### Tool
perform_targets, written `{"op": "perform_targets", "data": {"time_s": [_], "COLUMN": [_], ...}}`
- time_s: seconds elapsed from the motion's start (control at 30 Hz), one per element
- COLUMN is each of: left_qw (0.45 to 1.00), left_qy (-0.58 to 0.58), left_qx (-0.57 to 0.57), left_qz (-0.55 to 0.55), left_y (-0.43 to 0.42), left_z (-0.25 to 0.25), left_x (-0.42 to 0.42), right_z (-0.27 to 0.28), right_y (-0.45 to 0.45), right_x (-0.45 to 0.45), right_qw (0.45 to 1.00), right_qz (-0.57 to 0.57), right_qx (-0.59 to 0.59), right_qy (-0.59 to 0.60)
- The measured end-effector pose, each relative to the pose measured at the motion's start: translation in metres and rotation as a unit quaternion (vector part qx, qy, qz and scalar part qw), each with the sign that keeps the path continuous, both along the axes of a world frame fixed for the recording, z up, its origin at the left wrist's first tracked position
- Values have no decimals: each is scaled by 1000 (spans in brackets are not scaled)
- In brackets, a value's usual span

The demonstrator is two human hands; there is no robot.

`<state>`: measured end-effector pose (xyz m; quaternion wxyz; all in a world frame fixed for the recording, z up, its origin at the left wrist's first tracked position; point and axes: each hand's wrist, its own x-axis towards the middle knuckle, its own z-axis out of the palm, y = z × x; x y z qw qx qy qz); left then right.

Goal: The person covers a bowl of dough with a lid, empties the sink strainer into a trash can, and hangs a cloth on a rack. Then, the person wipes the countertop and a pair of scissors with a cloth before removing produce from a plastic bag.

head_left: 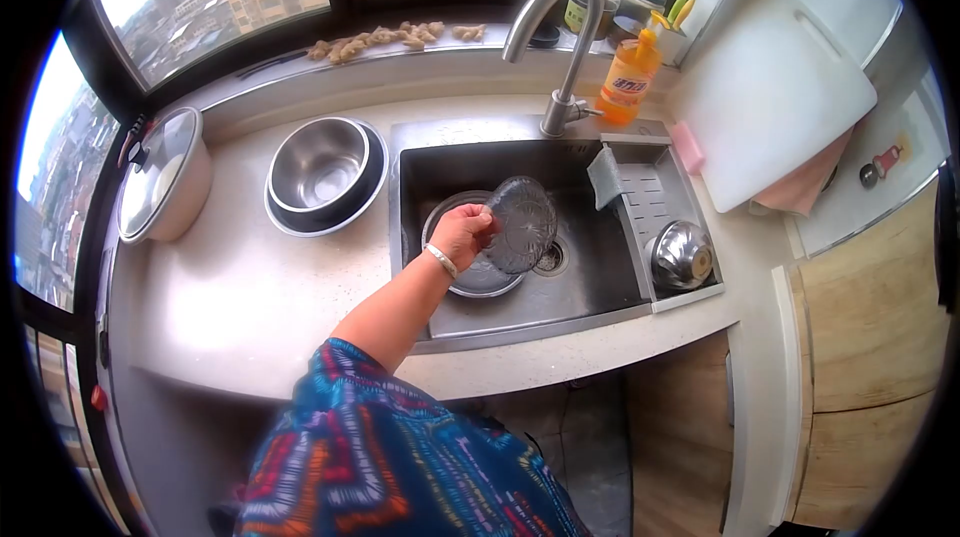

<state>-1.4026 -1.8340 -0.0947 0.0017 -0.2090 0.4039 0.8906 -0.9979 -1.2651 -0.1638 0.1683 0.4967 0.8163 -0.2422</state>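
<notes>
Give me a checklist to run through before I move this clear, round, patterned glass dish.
1. Glass dish gripped: ok, the left hand pinches its edge.
2. Two-handed support: not ok, only the left hand shows.
3. Curved silver metal faucet not running: ok, no stream shows below its spout.
4. Dish apart from the round silver-rimmed basin: cannot tell, they overlap in this view.
5. Slotted grey drain tray free of other items: not ok, a shiny steel bowl sits there.

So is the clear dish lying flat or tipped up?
Tipped up. The left hand holds the clear dish by its edge over the sink, and it looks like an oval, taller than wide.
</notes>
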Motion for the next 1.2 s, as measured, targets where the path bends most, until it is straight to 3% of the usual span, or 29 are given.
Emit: {"op": "perform_targets", "data": {"time_s": [0.03, 0.1, 0.13, 0.17, 0.23, 0.27, 0.37, 0.43, 0.5, 0.63, 0.7, 0.77, 0.83, 0.87, 0.93, 0.97, 1.03, 1.07, 1.1, 1.2], "left_qw": [1000, 994, 973, 941, 797, 752, 630, 585, 551, 552, 579, 595, 660, 664, 648, 629, 631, 658, 684, 716], "left_qy": [-7, 37, 62, 102, 167, 199, 331, 406, 449, 453, 416, 402, 322, 318, 307, 296, 274, 239, 204, 139], "left_qx": [-2, -103, -219, -321, -571, -618, -684, -686, -688, -685, -688, -683, -665, -661, -692, -718, -724, -713, -700, -684], "left_qz": [-4, -17, -31, -36, -101, -111, -164, -153, -145, -145, -133, -134, -138, -143, -86, -31, -53, -38, -21, 12], "left_y": [6, 17, 25, 34, 46, 53, 66, 71, 75, 66, 55, 45, 38, 31, 24, 21, 8, 3, -2, -17], "left_z": [1, -5, 3, -3, 20, 29, 38, 46, 52, 60, 59, 53, 51, 54, 67, 72, 65, 63, 62, 54], "left_x": [5, 10, 15, 17, 33, 39, 52, 63, 74, 90, 96, 101, 105, 106, 110, 111, 114, 115, 116, 118], "right_z": [9, 25, 34, 44, 74, 80, 117, 151, 167, 156, 146, 146, 148, 147, 140, 138, 132, 129, 128, 131], "right_y": [-6, -21, -32, -45, -80, -95, -166, -221, -259, -298, -305, -317, -326, -330, -337, -338, -336, -336, -337, -337], "right_x": [-16, -59, -81, -106, -162, -186, -251, -280, -299, -320, -330, -331, -336, -339, -347, -348, -349, -351, -351, -351], "right_qw": [997, 985, 974, 963, 945, 933, 847, 814, 771, 718, 674, 677, 690, 688, 613, 610, 694, 644, 641, 702], "right_qz": [-59, -44, -18, 12, 60, 119, 324, 382, 489, 597, 650, 636, 618, 621, 609, 611, 596, 635, 635, 565], "right_qx": [-28, -91, -121, -135, -152, -145, -121, -159, -116, -79, -109, -111, -130, -132, -68, -71, -124, -63, -64, -133], "right_qy": [33, 137, 192, 232, 284, 308, 405, 407, 391, 349, 333, 354, 352, 352, 499, 499, 384, 422, 425, 412]}}
